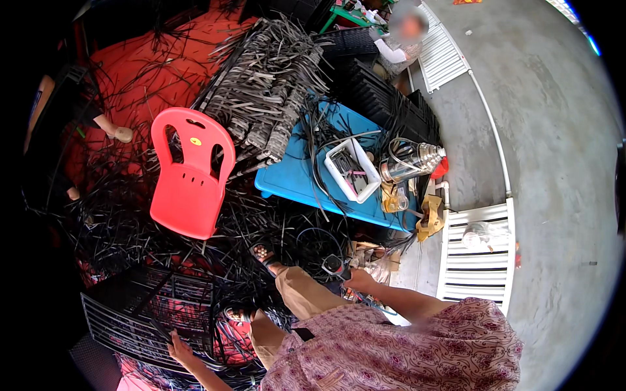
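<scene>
Head view: right hand is gripping a dark handheld tool, its head pointing forward-left of the fingers. Left hand is curling round a slim dark piece, which is lying against the black slatted frame just ahead; cannot tell whether the piece belongs to it. Loose black strips are covering the floor ahead of both hands. Red chair is standing beyond the left hand. Blue table is standing ahead of the right hand, carrying a white bin and a metal flask. White slatted rack is lying right of that hand.
</scene>
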Tool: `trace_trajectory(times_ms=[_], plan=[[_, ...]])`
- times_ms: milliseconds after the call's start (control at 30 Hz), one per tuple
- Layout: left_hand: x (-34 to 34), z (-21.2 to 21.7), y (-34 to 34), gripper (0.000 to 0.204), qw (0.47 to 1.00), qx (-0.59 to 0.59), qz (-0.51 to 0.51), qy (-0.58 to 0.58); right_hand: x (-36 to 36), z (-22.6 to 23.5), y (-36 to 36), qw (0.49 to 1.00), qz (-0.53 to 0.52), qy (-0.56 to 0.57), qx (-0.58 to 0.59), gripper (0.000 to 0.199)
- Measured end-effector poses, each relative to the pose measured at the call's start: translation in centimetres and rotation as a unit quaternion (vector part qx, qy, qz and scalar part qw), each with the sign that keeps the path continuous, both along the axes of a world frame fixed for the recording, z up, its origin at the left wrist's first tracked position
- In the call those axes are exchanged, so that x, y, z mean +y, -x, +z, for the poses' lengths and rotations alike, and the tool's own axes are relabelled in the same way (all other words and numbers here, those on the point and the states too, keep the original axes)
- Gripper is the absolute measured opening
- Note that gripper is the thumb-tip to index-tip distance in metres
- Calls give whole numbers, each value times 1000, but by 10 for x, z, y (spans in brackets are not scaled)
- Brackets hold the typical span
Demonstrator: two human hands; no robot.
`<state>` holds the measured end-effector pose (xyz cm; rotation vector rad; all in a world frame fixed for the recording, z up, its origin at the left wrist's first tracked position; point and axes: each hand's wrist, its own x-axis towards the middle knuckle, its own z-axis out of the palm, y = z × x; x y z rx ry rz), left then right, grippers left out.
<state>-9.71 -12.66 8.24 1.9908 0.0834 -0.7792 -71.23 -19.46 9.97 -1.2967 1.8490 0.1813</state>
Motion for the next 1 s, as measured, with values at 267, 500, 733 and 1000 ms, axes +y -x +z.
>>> trace_trajectory(times_ms=[267, 500, 733, 1000], plan=[[3, 21, -3, 21, 999, 19, -26, -4, -8, -34, 18, 974, 224, 37, -17, 40], [27, 27, -18, 14, 980, 124, 22, 155, -29, -5, -59, 999, 21, -18, 20, 28], [58, 13, -11, 12, 946, 212, 109, 218, -69, 15, -117, 997, 66, -31, 2, 29], [86, 26, -13, 15, 957, 175, 73, 221, -76, 25, -169, 992, 120, 20, -43, 32]])
